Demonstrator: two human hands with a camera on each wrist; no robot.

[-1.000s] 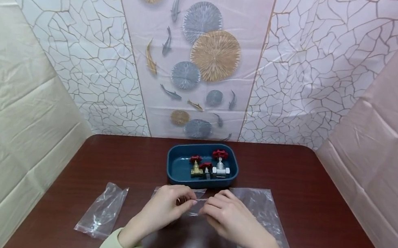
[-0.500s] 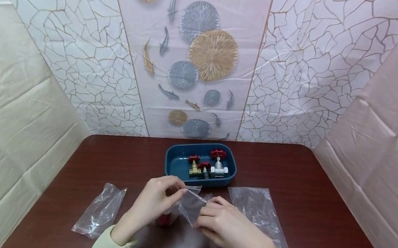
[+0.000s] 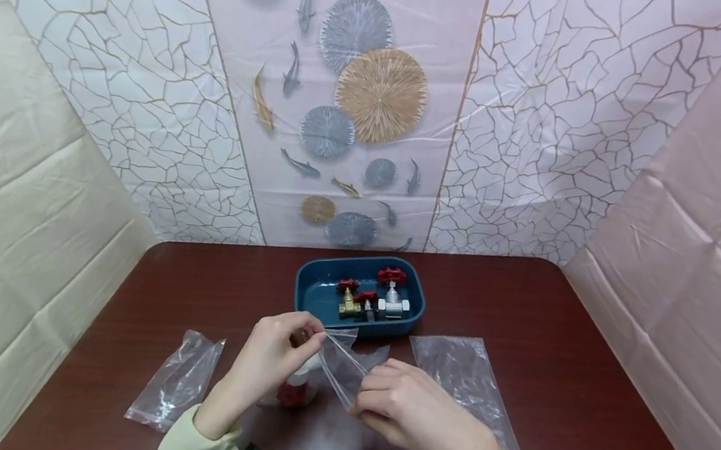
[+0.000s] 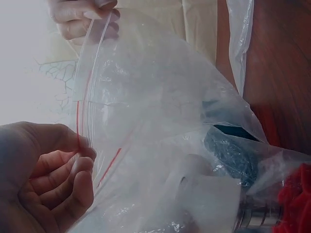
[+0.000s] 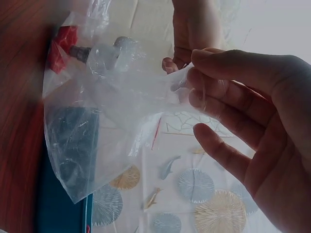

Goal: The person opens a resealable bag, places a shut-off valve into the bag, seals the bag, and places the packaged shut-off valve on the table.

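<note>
A clear zip bag (image 3: 342, 368) with red lines along its seal hangs between my two hands. My left hand (image 3: 276, 349) pinches the seal edge between thumb and fingers, and this grip shows closely in the left wrist view. My right hand (image 3: 403, 401) pinches the other end of the bag's mouth, thumb against fingertips in the right wrist view. Inside the bag is a valve with a red handwheel (image 4: 295, 199) and a pale, blurred body (image 4: 209, 199). In the head view the red handwheel (image 3: 292, 394) sits low, beside my left wrist.
Behind my hands stands a blue tray (image 3: 317, 316) holding a brass valve (image 3: 348, 304), a small dark valve (image 3: 369, 309) and a silver valve (image 3: 394, 304). Clear bags lie on the brown table (image 3: 207, 285), one at left (image 3: 177, 380) and one at right (image 3: 470, 378).
My left hand has moved left and slightly up, away from my right hand. The seal edge now slants between them, and the red handwheel has come into sight under the left hand.
</note>
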